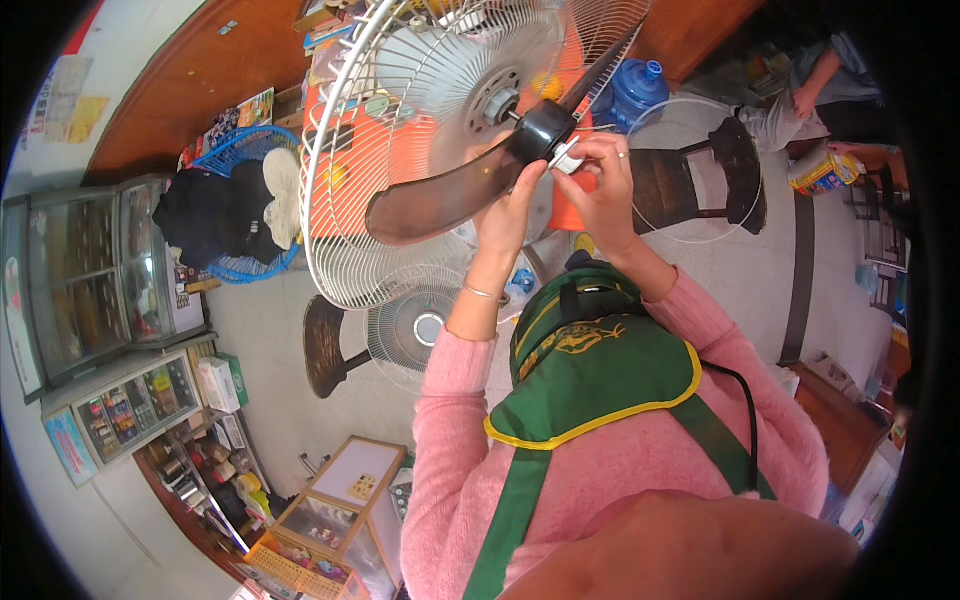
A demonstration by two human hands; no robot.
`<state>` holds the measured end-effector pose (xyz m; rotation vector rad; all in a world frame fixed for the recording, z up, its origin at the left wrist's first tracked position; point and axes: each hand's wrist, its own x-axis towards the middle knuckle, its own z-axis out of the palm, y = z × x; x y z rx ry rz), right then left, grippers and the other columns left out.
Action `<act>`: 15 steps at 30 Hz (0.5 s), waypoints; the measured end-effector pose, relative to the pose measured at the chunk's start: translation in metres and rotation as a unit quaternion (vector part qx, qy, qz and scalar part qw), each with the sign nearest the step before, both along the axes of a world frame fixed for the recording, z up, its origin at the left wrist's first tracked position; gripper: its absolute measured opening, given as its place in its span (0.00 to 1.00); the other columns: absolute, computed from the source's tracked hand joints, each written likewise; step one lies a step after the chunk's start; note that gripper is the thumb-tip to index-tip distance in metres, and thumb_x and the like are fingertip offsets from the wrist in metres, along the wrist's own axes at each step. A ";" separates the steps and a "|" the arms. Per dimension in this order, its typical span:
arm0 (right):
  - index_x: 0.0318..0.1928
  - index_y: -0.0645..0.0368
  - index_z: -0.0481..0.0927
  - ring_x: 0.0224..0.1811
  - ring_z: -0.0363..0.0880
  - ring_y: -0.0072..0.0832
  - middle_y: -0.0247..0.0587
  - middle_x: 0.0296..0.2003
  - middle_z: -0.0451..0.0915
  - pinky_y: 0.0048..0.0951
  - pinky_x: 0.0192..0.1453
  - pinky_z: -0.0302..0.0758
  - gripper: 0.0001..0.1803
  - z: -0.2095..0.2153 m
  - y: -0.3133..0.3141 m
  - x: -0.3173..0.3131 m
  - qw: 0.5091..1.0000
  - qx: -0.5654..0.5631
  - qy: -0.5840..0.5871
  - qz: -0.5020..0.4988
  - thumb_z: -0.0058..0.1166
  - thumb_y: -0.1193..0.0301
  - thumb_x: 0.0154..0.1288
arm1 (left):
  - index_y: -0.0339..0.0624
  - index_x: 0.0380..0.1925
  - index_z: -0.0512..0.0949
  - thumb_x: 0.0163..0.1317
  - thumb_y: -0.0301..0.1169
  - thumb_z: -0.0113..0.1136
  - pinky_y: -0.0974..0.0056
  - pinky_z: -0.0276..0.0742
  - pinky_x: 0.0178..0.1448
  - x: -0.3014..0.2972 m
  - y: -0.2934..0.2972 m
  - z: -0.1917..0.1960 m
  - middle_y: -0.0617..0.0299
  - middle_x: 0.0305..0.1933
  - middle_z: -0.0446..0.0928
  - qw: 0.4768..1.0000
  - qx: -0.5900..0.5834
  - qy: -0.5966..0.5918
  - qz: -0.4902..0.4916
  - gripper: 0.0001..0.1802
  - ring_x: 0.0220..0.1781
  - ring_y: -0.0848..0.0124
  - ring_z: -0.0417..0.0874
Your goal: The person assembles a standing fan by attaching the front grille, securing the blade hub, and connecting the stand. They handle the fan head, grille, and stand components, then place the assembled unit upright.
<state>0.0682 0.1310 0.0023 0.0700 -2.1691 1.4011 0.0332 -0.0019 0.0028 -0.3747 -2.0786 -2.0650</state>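
Observation:
In front of me stands a fan with a white wire rear guard (318, 150). Its dark translucent fan blade (430, 200) has a black hub, set near the metal shaft at the guard's middle. My right hand (603, 190) pinches a small white plastic fitting (566, 156) between thumb and fingers, against the front of the hub. My left hand (505, 215) is closed at the blade beside the hub, thumb in front and close to the white fitting. The blade partly hides the left fingers. Whether the fitting is seated on the shaft cannot be seen.
An orange-red table (370, 150) stands behind the fan. Below, a second round fan guard (400, 325) sits near a dark wooden stool (325, 345). To the right are a blue water jug (638, 92), a dark chair (735, 170) with a wire ring, and a seated person (800, 110).

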 end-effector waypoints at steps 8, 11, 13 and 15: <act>0.49 0.63 0.67 0.50 0.73 0.25 0.39 0.48 0.67 0.27 0.53 0.76 0.16 -0.008 0.000 -0.001 0.943 -0.317 -0.031 0.095 0.54 0.80 0.63 | 0.33 0.48 0.74 0.56 0.34 0.69 0.66 0.71 0.49 -0.001 0.000 -0.010 0.60 0.45 0.72 0.999 -0.040 -0.001 0.005 0.24 0.45 0.70 0.74; 0.50 0.63 0.64 0.45 0.76 0.24 0.40 0.45 0.70 0.26 0.48 0.77 0.16 -0.010 -0.002 0.000 0.915 -0.394 -0.042 0.075 0.53 0.77 0.65 | 0.33 0.48 0.74 0.55 0.33 0.69 0.67 0.71 0.49 -0.001 0.001 -0.012 0.59 0.45 0.72 1.000 -0.025 -0.011 0.005 0.23 0.45 0.70 0.74; 0.50 0.63 0.63 0.42 0.77 0.22 0.42 0.42 0.73 0.23 0.43 0.78 0.18 -0.009 -0.002 0.002 0.895 -0.425 -0.101 0.084 0.55 0.78 0.64 | 0.33 0.47 0.74 0.56 0.33 0.69 0.67 0.71 0.49 0.000 0.001 -0.011 0.59 0.44 0.72 0.999 -0.030 -0.012 0.014 0.23 0.45 0.69 0.74; 0.49 0.63 0.64 0.39 0.78 0.23 0.42 0.39 0.75 0.24 0.41 0.78 0.17 -0.007 0.001 0.003 0.888 -0.432 -0.133 0.090 0.56 0.78 0.64 | 0.33 0.47 0.75 0.56 0.33 0.69 0.66 0.71 0.49 0.002 0.001 -0.009 0.59 0.44 0.72 0.999 -0.012 -0.034 0.006 0.22 0.45 0.68 0.75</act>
